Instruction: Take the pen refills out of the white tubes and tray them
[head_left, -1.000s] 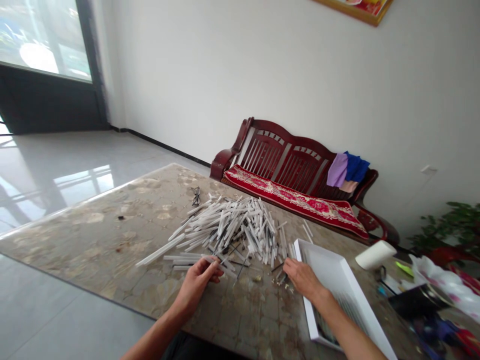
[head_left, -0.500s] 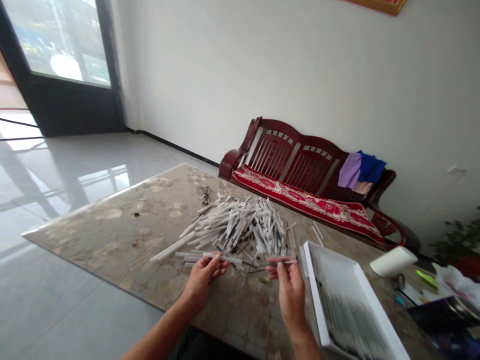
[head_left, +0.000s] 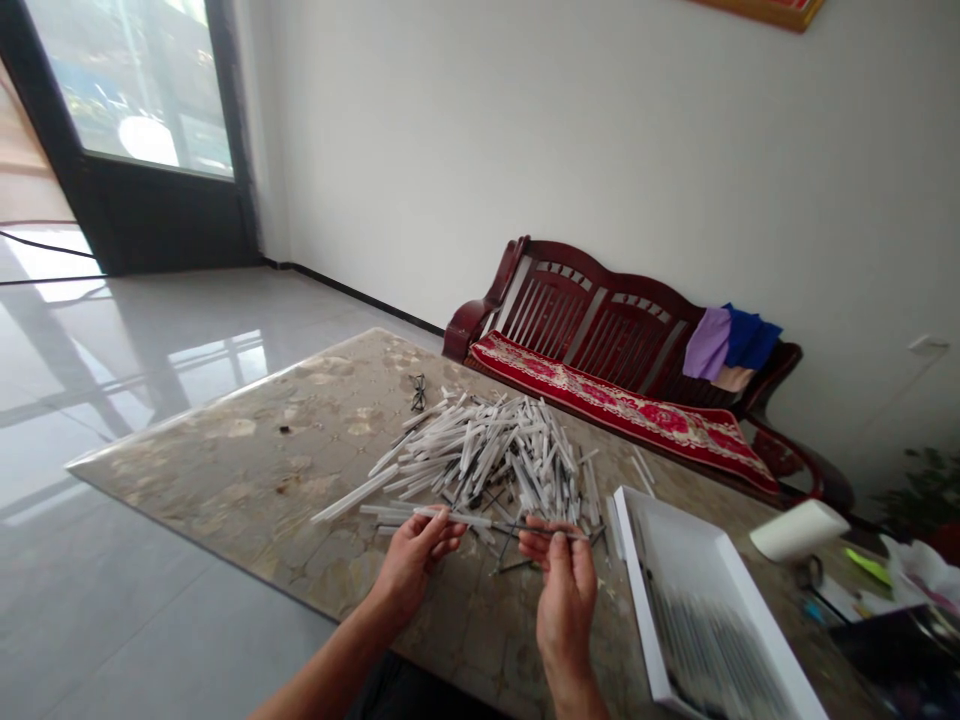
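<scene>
In my left hand [head_left: 411, 562] is a whitish translucent tube [head_left: 474, 519], pinched between thumb and fingers and pointing to the right. My right hand [head_left: 567, 592] pinches a thin dark rod [head_left: 516, 527]. The rod's left end meets the tube's right end; whether it is inside the tube, I cannot tell. Just beyond both hands lies a loose pile of similar white tubes [head_left: 487, 440], with dark rods among them. To the right of my right hand stands a shallow white box [head_left: 639, 600], holding many thin grey-green sticks in a row.
The patterned table [head_left: 247, 470] carries a small dark tied bundle [head_left: 418, 392] behind the pile. At the right are a white roll [head_left: 799, 530], a dark container [head_left: 892, 645] and a crumpled plastic bag [head_left: 919, 570]. A wooden bench [head_left: 600, 330] stands behind the table.
My right hand has moved left, closer to my left hand, and the rod now meets the end of the tube. The view has shifted slightly.
</scene>
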